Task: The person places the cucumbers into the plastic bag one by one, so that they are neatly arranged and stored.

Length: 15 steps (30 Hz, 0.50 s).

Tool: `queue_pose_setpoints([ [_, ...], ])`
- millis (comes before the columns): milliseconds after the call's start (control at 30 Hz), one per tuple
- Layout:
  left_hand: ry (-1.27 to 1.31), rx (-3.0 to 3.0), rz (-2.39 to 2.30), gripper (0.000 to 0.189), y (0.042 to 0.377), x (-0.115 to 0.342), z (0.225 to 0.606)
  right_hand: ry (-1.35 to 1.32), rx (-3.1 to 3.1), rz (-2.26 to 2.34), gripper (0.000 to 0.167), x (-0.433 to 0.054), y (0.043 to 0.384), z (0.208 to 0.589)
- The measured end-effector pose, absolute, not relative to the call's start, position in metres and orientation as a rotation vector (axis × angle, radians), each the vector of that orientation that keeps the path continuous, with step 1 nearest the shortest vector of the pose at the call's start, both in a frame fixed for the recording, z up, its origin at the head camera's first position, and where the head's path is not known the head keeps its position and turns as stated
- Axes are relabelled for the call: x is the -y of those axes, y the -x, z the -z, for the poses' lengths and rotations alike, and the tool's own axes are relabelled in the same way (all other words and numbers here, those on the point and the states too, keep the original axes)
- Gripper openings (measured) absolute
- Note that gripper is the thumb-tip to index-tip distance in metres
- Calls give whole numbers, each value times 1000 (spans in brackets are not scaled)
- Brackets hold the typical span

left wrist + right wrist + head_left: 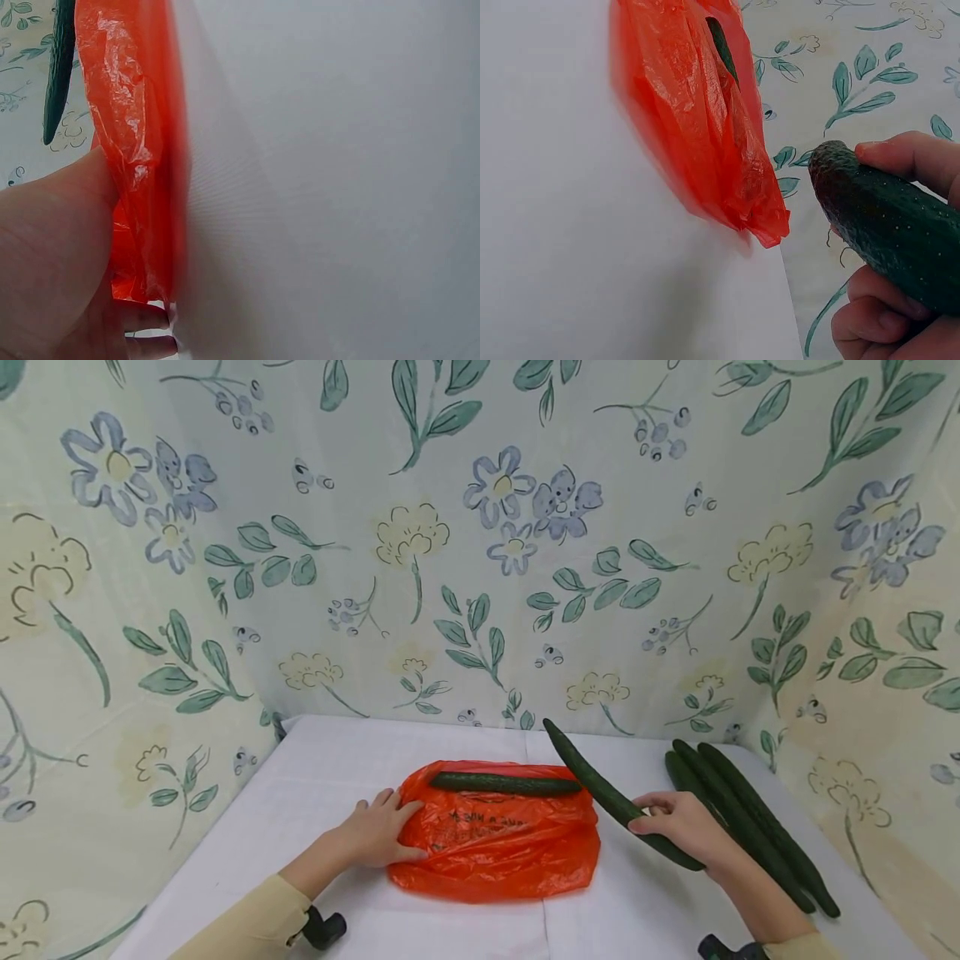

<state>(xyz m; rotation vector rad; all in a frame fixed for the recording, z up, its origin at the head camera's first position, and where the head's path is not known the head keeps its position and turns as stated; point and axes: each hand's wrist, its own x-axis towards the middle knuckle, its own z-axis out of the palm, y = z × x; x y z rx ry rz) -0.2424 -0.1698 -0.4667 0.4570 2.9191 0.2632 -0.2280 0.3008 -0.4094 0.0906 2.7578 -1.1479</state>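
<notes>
A red plastic bag [495,860] with dark printing lies on the white table, its mouth facing up and away. One long green cucumber [502,784] shows in that mouth. My left hand [378,831] rests at the bag's left edge, fingers spread and touching the plastic; in the left wrist view it lies against the crinkled red side. My right hand [686,827] grips a second cucumber [600,789] near its lower end. This one slants up to the left, its far tip above the bag's right corner. The right wrist view shows thumb and fingers round its near end.
Three more cucumbers [750,827] lie side by side at the table's right edge, beside my right forearm. White cloth covers the table [315,768]. A floral curtain [480,593] stands behind the table and along both sides.
</notes>
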Motion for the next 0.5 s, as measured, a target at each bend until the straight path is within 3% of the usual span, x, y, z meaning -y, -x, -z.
queue_pose_setpoints([
  [500, -430, -2910, -255, 89, 242, 167, 464, 202, -2763, 1125, 39, -262, 249, 399],
])
